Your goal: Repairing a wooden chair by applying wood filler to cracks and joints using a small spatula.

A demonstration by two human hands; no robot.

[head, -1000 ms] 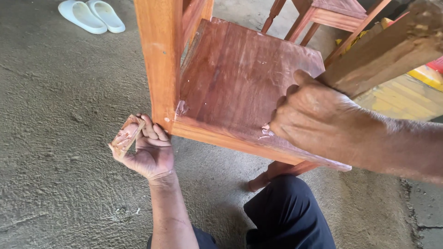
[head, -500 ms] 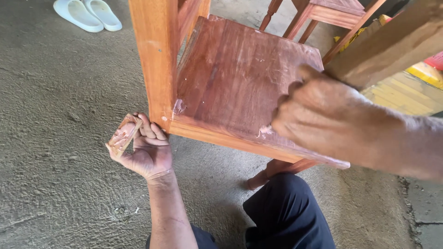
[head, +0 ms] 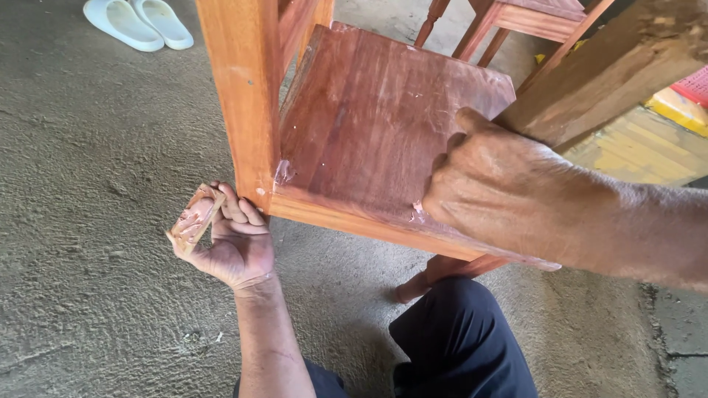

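A reddish wooden chair (head: 369,140) lies tipped over in front of me, the underside of its seat facing up. My left hand (head: 232,239) holds a small flat wooden block smeared with pale filler (head: 193,221), just left of the chair's corner where the orange leg (head: 240,96) meets the seat frame. My right hand (head: 501,191) presses on the seat's front edge, its fingertips at a pale smear of filler (head: 417,212). What the fingertips hold, if anything, is hidden.
Rough concrete floor (head: 88,221) lies all around. A pair of pale slippers (head: 136,22) sits at the top left. Another wooden chair frame (head: 516,18) stands behind, and yellow planks (head: 641,155) lie at the right. My dark-trousered knee (head: 457,339) is below the chair.
My right hand has slid a little left along the seat's front edge. My left hand with the block has stayed beside the chair's corner.
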